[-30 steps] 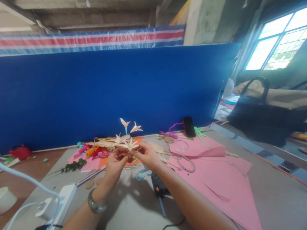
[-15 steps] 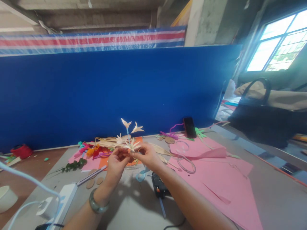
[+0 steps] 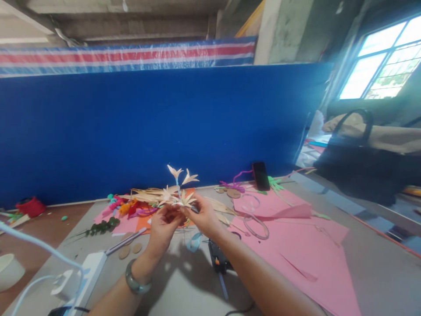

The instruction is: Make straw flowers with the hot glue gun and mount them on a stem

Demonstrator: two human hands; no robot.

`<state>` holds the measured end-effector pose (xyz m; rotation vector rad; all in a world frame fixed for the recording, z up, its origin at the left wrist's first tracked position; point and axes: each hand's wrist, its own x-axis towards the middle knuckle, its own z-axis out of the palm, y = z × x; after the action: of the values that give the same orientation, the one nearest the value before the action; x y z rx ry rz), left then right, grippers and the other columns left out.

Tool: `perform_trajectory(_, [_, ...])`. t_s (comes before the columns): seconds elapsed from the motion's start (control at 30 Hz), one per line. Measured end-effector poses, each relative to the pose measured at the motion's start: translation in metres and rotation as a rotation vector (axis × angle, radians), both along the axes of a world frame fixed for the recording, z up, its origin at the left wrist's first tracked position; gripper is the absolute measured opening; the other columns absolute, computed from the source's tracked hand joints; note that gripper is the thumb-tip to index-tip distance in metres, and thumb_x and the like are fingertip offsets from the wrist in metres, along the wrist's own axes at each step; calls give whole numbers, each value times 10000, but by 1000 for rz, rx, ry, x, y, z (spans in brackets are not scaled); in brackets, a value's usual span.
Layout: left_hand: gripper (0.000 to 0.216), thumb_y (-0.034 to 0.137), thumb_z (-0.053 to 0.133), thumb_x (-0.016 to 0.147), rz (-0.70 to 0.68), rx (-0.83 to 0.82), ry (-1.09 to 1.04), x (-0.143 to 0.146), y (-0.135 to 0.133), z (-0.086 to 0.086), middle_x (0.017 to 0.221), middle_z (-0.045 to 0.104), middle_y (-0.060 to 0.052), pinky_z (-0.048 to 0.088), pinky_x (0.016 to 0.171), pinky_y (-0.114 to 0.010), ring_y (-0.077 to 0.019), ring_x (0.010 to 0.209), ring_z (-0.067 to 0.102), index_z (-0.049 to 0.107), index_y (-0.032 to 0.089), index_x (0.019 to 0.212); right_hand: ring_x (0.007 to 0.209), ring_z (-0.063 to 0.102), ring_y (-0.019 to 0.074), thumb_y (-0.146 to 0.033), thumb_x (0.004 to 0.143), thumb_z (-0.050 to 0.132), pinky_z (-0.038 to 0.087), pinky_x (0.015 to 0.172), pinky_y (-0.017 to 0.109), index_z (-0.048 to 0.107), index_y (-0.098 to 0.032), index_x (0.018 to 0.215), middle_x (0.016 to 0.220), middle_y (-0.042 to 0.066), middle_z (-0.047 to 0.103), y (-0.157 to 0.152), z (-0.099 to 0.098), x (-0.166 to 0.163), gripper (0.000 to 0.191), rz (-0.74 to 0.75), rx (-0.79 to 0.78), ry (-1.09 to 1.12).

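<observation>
Both my hands are raised together over the grey table (image 3: 177,281), pinching a small craft flower sprig (image 3: 179,186) with pale cream star-shaped blooms on a thin light-blue stem. My left hand (image 3: 164,228), with a grey-green bangle on its wrist, grips the stem from the left with curled fingers. My right hand (image 3: 202,217) pinches the lowest bloom from the right. A light-blue ribbon (image 3: 194,241) hangs below the hands.
A black glue gun (image 3: 219,259) lies under my right forearm. Pink paper sheets (image 3: 296,245) cover the right side. A dark phone (image 3: 261,175) leans on the blue partition (image 3: 148,127). A white power strip (image 3: 87,272) and green sprig (image 3: 100,227) lie left.
Both hands have shifted slightly right and upward with the flower sprig; the grip looks the same.
</observation>
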<state>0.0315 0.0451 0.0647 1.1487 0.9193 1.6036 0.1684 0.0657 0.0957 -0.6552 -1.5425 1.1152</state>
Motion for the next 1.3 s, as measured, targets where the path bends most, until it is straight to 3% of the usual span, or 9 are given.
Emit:
perform_trajectory(0.2, [262, 251, 805, 626, 1, 20, -12, 1, 2, -4, 724, 738, -42, 556, 567, -273, -179, 631, 683, 686, 147, 834, 752, 596, 171, -386, 756, 694, 483, 702, 277, 592, -189, 814, 779, 17, 640, 2, 2, 1, 230, -65, 51, -14])
perform_trajectory(0.43, [214, 251, 792, 651, 3, 33, 8, 2, -1, -4, 723, 730, -45, 548, 589, -275, -165, 620, 664, 692, 151, 811, 699, 591, 164, -399, 774, 668, 486, 620, 262, 603, -192, 839, 767, 15, 637, 5, -3, -1, 227, -33, 18, -10])
perform_trajectory(0.7, [207, 264, 768, 690, -72, 35, 17, 0, -2, -5, 712, 714, -37, 527, 625, -268, -151, 625, 645, 717, 160, 861, 698, 583, 167, -394, 761, 682, 485, 648, 275, 601, -190, 791, 739, 13, 625, 5, -7, -3, 222, -89, 8, 1])
perform_trajectory(0.97, [213, 300, 789, 653, -42, -32, -16, 5, -4, -1, 659, 708, -28, 533, 599, -270, -151, 579, 644, 721, 153, 792, 739, 587, 169, -394, 764, 677, 477, 699, 275, 618, -188, 803, 769, 18, 632, 4, -7, -4, 218, -95, 41, 22])
perform_trajectory(1.17, [194, 299, 772, 678, -32, -30, -8, 5, -4, -3, 672, 710, -21, 549, 599, -270, -152, 581, 658, 708, 151, 787, 635, 551, 137, -359, 765, 681, 442, 609, 240, 584, -192, 756, 697, -12, 602, 1, -7, -6, 193, -88, 5, 44])
perform_trajectory(1.3, [195, 308, 764, 691, -54, -24, -14, 4, -4, -3, 681, 708, -22, 550, 603, -267, -145, 582, 656, 700, 152, 789, 701, 568, 145, -327, 760, 695, 448, 678, 253, 618, -183, 790, 750, -2, 623, 1, -8, -6, 166, -102, 19, 54])
